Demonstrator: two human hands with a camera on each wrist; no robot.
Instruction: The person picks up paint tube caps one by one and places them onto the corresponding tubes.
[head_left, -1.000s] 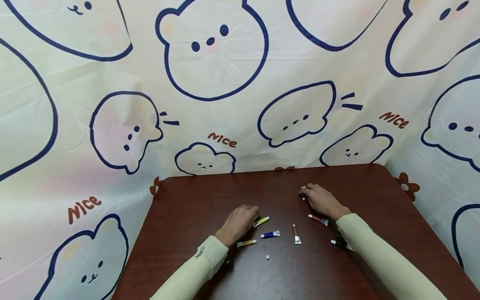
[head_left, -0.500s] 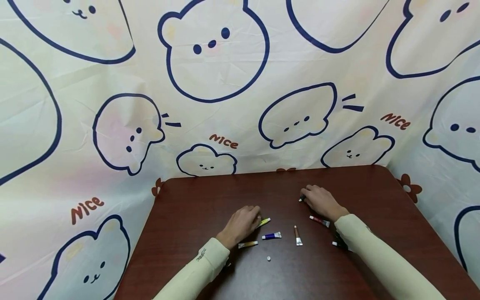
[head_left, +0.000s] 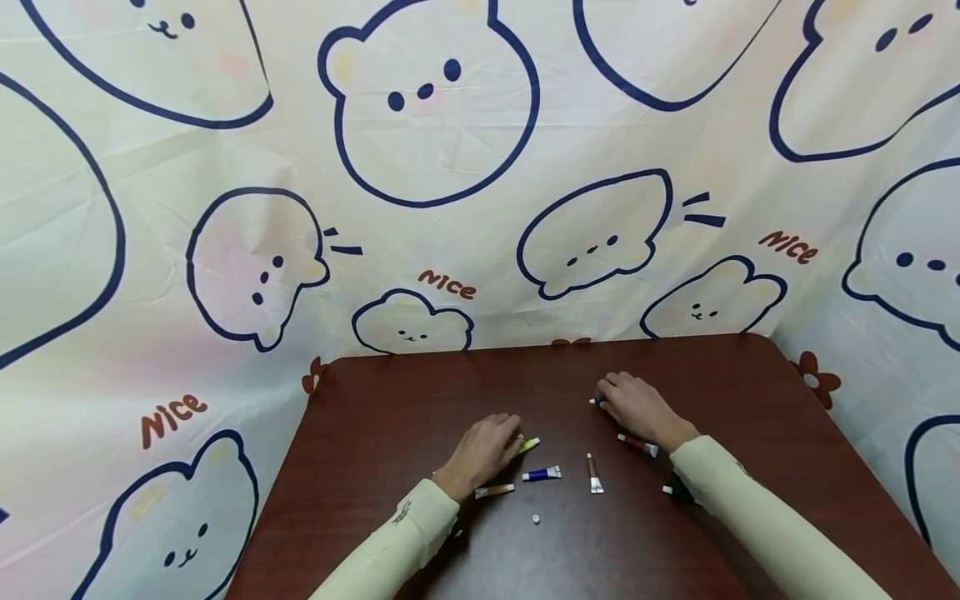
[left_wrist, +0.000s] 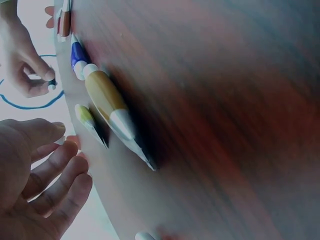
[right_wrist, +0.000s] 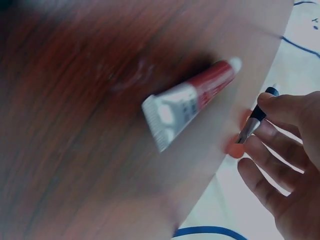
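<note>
In the right wrist view my right hand pinches a small dark paint tube between thumb and fingers, its pale tip pointing away from the palm. The head view has that right hand over the far part of the table. My left hand hovers beside a yellow paint tube and partly covers it. In the left wrist view the left hand's thumb and index finger pinch a small white piece, mostly hidden by the fingertips. The ochre tube lies near this hand.
On the brown table lie a blue tube, a brown tube and a red tube. A dark tube is half hidden by the right sleeve. One white cap sits nearer the front. A printed curtain hangs behind.
The dark tube in my right hand has turned from pointing towards me to pointing left. My left hand has shifted slightly right, covering more of the yellow tube.
</note>
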